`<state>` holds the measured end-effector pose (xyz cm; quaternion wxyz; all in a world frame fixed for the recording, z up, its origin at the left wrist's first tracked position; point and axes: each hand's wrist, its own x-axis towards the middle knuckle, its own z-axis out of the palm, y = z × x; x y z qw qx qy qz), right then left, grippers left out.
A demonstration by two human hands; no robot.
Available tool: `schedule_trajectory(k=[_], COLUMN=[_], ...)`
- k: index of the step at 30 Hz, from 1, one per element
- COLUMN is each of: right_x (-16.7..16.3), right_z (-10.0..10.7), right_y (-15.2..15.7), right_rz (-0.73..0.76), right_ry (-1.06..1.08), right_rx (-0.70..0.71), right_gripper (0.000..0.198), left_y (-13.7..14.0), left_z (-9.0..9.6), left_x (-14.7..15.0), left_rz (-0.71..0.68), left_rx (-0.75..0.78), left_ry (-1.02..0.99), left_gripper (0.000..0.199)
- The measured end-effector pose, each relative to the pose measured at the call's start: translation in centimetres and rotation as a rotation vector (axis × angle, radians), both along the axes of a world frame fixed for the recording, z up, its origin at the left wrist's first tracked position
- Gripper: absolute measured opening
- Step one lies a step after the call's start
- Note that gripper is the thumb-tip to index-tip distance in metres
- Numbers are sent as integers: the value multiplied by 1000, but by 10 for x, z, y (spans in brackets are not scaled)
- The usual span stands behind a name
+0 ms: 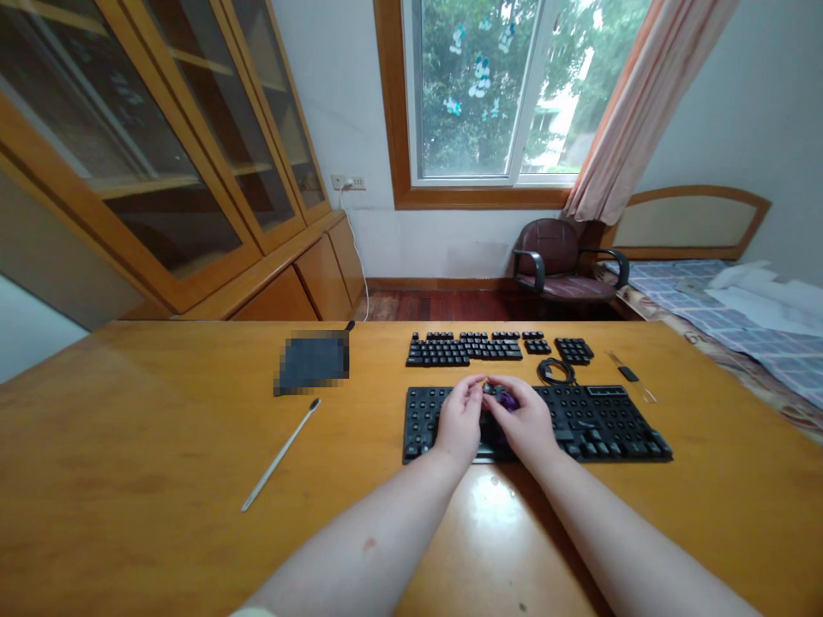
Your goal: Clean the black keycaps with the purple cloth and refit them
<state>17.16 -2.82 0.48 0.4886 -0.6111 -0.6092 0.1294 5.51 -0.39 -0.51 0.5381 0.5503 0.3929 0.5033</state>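
Observation:
Both my hands meet above a black keyboard (604,420) whose keycaps are mostly off, its bare switches showing. My left hand (461,422) pinches a small dark piece (488,388) between thumb and fingers; it may be a keycap, but the fingers cover most of it. My right hand (528,418) is closed around something soft and purple (508,401), perhaps a cloth, and its fingertips touch the same small piece. Behind the keyboard, loose black keycaps (463,347) stand in rows, with a number-pad block of keycaps (573,350) to their right.
A coiled black cable (555,371) lies behind the keyboard. Right of it is a wire keycap puller (628,374). On the left are a long pale brush (281,454) and a dark, pixelated object (315,360). Beyond the table (160,480) stand a chair (559,257) and a bed.

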Motion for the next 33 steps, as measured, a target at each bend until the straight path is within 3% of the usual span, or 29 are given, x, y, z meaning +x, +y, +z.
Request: schedule_trajectory(k=[3,8,12,17,21,23,29,33], right_x=[-2,3,12,17,11,9,12,11], right_z=[-7,-4,-4,-12,-14,-14,-14,-13], right_y=[-15,-9,-3,3,9,10,10,11], right_rz=[66,126,158,76,121,134,110,141], right_ry=[-31,-32,217,461,649,723,566,485], right_rx=[39,-7,-28,-92,-55,-42,-92,-97], right_gripper=[23,27,21,16,44,43,24,21], left_y=[-3,-1,3,3,3,3,2,0], left_z=[1,-2,-5,-2,2,4,6,4], left_x=[1,2,2,0,1,2,1,0], left_rz=[-73,-46,-1,66,28,5,76,12], left_rx=[45,-34,-78,-126,-231,-255,-246,-185], left_ry=[32,-29,-67,-29,-103,-127,-113,-89], left_gripper=[19,19,19,16,20,23,23,19])
